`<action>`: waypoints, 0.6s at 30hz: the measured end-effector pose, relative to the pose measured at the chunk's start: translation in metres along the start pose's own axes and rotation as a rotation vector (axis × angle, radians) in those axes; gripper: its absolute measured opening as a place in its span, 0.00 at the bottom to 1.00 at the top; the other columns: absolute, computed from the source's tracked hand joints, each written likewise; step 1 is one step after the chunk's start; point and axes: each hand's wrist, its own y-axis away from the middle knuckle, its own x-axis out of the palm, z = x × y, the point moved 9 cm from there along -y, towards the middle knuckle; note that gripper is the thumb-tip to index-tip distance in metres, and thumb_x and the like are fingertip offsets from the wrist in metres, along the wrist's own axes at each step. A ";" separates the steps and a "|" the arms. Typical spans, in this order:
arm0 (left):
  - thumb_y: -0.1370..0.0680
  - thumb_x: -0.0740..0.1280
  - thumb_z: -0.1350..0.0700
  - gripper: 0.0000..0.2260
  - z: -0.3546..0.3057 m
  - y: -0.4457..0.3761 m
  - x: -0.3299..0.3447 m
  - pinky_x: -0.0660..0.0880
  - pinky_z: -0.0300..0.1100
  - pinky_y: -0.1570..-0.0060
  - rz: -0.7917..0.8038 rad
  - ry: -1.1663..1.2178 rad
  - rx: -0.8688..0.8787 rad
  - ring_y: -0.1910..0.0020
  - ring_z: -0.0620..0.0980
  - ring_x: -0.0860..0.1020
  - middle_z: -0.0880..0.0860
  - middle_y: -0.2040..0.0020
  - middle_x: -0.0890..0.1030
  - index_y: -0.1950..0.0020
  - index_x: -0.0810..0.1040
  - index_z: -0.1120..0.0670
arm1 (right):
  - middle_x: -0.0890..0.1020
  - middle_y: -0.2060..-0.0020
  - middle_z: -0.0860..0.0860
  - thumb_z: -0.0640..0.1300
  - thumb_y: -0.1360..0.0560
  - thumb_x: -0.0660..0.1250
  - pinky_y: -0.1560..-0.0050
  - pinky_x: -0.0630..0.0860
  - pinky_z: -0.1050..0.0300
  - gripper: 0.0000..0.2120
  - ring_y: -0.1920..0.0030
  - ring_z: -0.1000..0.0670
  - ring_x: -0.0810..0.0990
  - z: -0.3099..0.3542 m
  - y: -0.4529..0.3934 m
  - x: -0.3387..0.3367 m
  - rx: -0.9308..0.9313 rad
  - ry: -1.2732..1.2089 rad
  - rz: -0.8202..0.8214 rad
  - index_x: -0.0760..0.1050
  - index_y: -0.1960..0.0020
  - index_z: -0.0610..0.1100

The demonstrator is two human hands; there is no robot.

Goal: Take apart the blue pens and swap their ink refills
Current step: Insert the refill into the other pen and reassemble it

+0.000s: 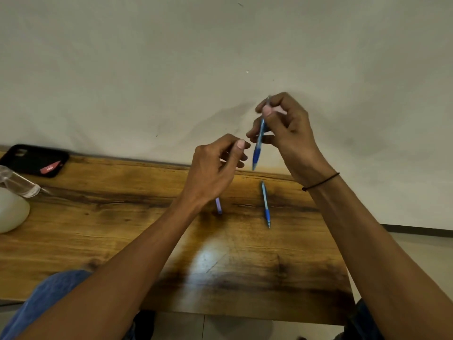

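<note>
Wooden table (147,241) by pale wall (147,69); right hand (286,133) grips pen (258,143), left hand's (213,168) grip unclear.

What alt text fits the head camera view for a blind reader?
The right hand holds a blue pen upright above a wooden table, the left hand curled beside it. Another blue pen lies on the table.

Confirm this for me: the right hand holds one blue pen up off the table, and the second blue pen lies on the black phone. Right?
Not quite. The right hand does hold a blue pen up, but the second blue pen lies on the bare wooden table, below that hand. The black phone sits far off at the table's left end. The head view shows this.
</note>
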 end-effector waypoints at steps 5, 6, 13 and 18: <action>0.12 0.61 0.51 0.14 0.004 0.000 -0.013 0.86 0.52 0.54 -0.086 0.059 -0.059 0.58 0.46 0.88 0.51 0.57 0.87 0.42 0.84 0.57 | 0.69 0.64 0.48 0.45 0.10 0.50 0.65 0.71 0.54 0.11 0.68 0.50 0.69 0.020 0.005 0.004 0.063 -0.375 -0.104 0.67 0.42 0.40; 0.12 0.61 0.52 0.13 0.003 0.000 -0.014 0.86 0.52 0.54 -0.095 0.062 -0.059 0.59 0.46 0.87 0.51 0.58 0.87 0.42 0.84 0.57 | 0.67 0.65 0.48 0.46 0.10 0.50 0.67 0.66 0.56 0.11 0.69 0.51 0.65 0.024 0.006 0.005 0.072 -0.427 -0.110 0.67 0.43 0.41; 0.12 0.61 0.52 0.14 -0.002 0.000 -0.016 0.86 0.52 0.56 -0.126 0.065 -0.030 0.60 0.48 0.87 0.52 0.59 0.86 0.43 0.83 0.58 | 0.62 0.72 0.52 0.57 0.11 0.50 0.74 0.51 0.58 0.23 0.73 0.53 0.53 0.032 0.012 0.021 0.210 -0.716 -0.062 0.68 0.60 0.45; 0.12 0.61 0.52 0.14 -0.005 0.000 -0.016 0.86 0.53 0.57 -0.140 0.056 -0.020 0.61 0.49 0.87 0.52 0.59 0.86 0.43 0.83 0.59 | 0.57 0.76 0.53 0.56 0.13 0.50 0.75 0.49 0.61 0.25 0.74 0.53 0.50 0.038 0.017 0.023 0.269 -0.847 -0.049 0.60 0.66 0.45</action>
